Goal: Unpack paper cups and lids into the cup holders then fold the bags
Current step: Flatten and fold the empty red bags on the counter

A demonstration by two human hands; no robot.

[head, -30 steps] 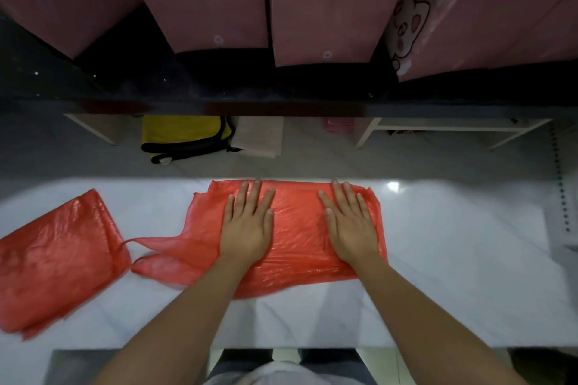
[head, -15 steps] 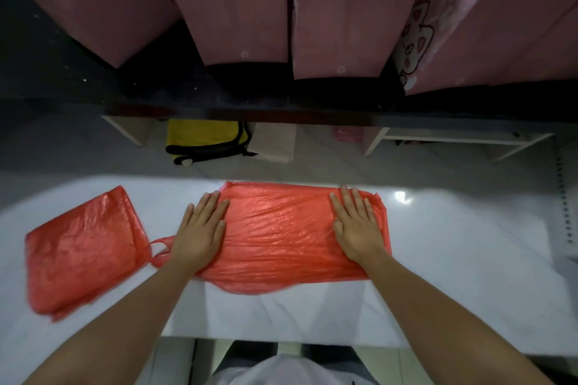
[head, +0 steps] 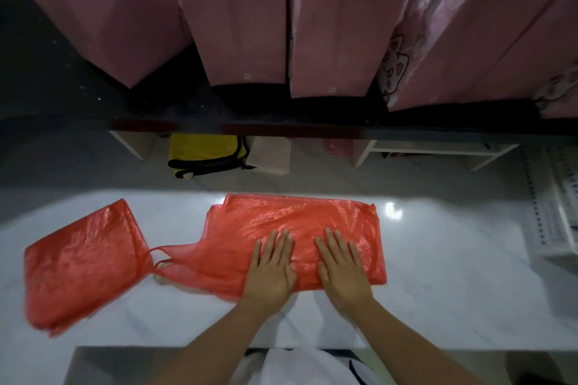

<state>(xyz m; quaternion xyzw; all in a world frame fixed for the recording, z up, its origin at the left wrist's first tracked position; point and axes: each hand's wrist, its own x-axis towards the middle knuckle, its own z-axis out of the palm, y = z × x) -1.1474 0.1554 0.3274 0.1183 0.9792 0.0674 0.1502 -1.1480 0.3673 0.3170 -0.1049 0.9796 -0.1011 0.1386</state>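
A red plastic bag (head: pixel 300 219) lies flat on the white counter (head: pixel 438 275) in front of me, its handles trailing to the left. My left hand (head: pixel 272 269) and my right hand (head: pixel 342 266) rest palm down, side by side, on the bag's near half, fingers straight and slightly spread. A second red plastic bag (head: pixel 81 262), folded, lies at the left of the counter, its edge touching the first bag's handles. No cups or lids are in view.
Tall pink cup holders (head: pixel 325 19) hang in a row above the far side. On the lower shelf behind the counter lie a yellow and black cloth (head: pixel 203 153) and a beige item (head: pixel 269 155). A white rack (head: pixel 556 216) sits at the right edge.
My left hand has slid right from the bag's left end to its middle. My right hand has moved left, closer to the left hand. The bag lies flatter.
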